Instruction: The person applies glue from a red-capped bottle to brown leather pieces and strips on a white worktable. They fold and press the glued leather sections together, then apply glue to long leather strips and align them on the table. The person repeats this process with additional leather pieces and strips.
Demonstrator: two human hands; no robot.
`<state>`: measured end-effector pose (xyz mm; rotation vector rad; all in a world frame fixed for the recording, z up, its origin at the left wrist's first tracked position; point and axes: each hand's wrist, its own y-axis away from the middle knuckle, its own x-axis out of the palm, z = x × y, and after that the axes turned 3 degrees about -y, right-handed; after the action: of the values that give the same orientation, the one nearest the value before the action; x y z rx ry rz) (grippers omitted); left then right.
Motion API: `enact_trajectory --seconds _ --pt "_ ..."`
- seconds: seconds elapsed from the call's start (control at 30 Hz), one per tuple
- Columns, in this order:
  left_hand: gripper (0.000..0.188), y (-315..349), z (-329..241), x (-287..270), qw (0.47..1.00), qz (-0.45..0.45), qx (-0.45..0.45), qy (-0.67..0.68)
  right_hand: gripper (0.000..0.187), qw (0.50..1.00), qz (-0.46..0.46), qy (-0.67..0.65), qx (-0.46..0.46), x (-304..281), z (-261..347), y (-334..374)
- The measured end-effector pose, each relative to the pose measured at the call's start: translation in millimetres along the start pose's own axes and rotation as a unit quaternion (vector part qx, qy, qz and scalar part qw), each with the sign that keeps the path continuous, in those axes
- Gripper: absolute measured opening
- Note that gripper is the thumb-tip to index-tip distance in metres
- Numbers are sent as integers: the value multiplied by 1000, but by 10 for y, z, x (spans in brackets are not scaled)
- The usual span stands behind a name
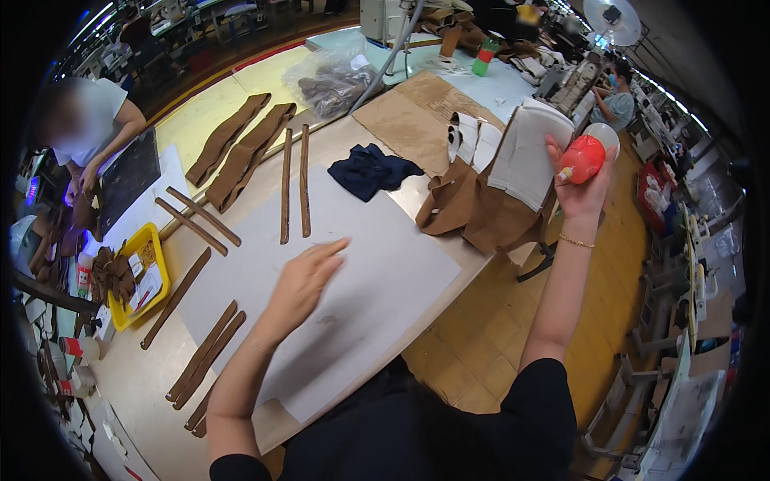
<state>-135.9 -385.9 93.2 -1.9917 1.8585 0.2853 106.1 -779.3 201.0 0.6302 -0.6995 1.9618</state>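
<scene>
Raised at the right, my right hand [579,195] is wrapped round a squeeze bottle [582,159] with a red body, a pale nozzle and a whitish far end. My left hand [303,282] hovers over the pale grey sheet [377,297], fingers stretched out and holding nothing; it is slightly blurred. Beyond it, two narrow brown strips [305,180] lie side by side. A crumpled navy cloth [370,170] rests near the sheet's far edge. Beside my right hand, brown pieces [497,210] and white pieces [528,148] are heaped at the table's right edge.
More brown strips [204,361] lie along the left side. A yellow basket [164,280] holds brown bits and papers. Wide brown bands [249,152], a plastic bag [333,84], cardboard [409,116] and a green bottle [484,58] are farther back. A co-worker [96,120] works at the left.
</scene>
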Motion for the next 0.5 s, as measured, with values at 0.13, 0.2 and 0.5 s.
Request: enact_trajectory --seconds 0.13,0.2,0.5 --pt "51 -603 -332 572 993 25 109 44 95 993 -75 8 -96 758 -161 205" --pt "61 -850 -441 775 990 -3 121 71 94 997 11 -18 -75 883 -86 329" --pt "58 -819 -976 764 950 9 124 288 83 969 187 -160 -32 1487 -335 629"
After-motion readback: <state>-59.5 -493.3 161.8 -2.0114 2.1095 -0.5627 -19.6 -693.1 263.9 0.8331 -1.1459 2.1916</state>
